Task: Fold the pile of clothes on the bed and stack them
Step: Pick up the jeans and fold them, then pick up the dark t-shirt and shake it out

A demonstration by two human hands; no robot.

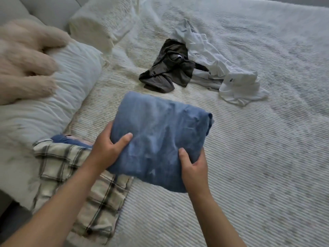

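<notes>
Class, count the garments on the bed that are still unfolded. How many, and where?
2: a dark grey garment crumpled mid-bed and a white garment touching its right side. More may be hidden underneath them.

Blue folded garment (160, 132), cream-and-black plaid shirt (74, 175), dark grey garment (167, 72), white clothes (222, 68).

No writing can be read. The white garment (238, 86) right of centre carries a small dark mark, and the dark garment (167, 72) at upper centre shows a small pale tag at its neck; both are too small to make out.
</notes>
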